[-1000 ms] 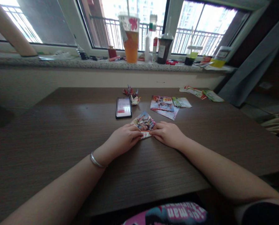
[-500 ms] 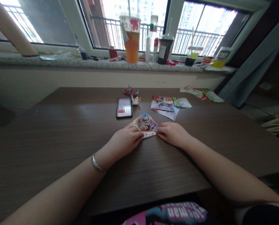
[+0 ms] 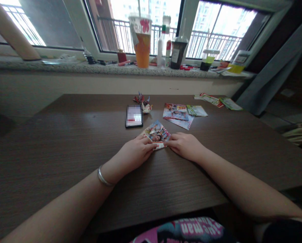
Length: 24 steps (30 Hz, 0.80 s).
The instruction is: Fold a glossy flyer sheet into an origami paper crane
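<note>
A folded piece of printed paper [image 3: 157, 131] lies on the brown table, its colourful picture facing up and a pale strip folded along the near edge. My left hand [image 3: 139, 149] is closed on its left side, fingers pressed on the near fold. At the right corner, my right hand [image 3: 183, 145] grips the paper, its fingertips on the strip. The undersides of both hands are hidden. Just beyond the paper lies a phone [image 3: 134, 116] with a blurred screen. Behind it sit a white folded paper figure [image 3: 146, 108] and a dark red one [image 3: 140, 98].
Printed leaflets [image 3: 176, 111] lie beyond my right hand, beside green-white papers [image 3: 197, 110]. More paper strips [image 3: 211, 100] are at the table's far right. Along the windowsill [image 3: 100, 69] stand a tall orange drink cup [image 3: 142, 47], bottles [image 3: 163, 47] and a dark drink cup [image 3: 178, 54].
My right hand's fingers have slid a little left along the near fold of the paper. My left fingertips have shifted slightly right along it.
</note>
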{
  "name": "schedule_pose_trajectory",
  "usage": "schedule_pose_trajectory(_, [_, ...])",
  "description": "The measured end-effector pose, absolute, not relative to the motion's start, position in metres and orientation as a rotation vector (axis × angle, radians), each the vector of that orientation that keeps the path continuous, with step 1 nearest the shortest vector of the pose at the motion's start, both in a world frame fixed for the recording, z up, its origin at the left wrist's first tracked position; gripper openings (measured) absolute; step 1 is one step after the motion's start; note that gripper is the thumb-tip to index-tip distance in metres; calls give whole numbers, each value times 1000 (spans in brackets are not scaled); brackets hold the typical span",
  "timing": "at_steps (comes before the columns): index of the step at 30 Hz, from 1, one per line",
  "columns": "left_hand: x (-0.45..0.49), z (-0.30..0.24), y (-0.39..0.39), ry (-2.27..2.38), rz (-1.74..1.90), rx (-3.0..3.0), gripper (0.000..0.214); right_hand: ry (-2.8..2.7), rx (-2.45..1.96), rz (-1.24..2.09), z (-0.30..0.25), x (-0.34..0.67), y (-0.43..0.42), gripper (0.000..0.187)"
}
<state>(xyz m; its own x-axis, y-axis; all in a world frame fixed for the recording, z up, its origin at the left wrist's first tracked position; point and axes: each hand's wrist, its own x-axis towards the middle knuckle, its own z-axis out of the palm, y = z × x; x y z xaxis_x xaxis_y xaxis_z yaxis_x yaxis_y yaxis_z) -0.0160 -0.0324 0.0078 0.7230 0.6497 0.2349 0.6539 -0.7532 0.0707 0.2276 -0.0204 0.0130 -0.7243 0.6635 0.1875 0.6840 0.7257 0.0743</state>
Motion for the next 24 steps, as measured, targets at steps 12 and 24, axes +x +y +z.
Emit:
schedule_pose_trajectory(12, [-14,8,-34,-1070,-352,-2858,30,-2790,-1033,-231,9,225,-18,26])
schedule_pose_trajectory(24, [-3,11,-46,-1176,-200,-2756,33,-2801,-996,-223,11,229,-16,26])
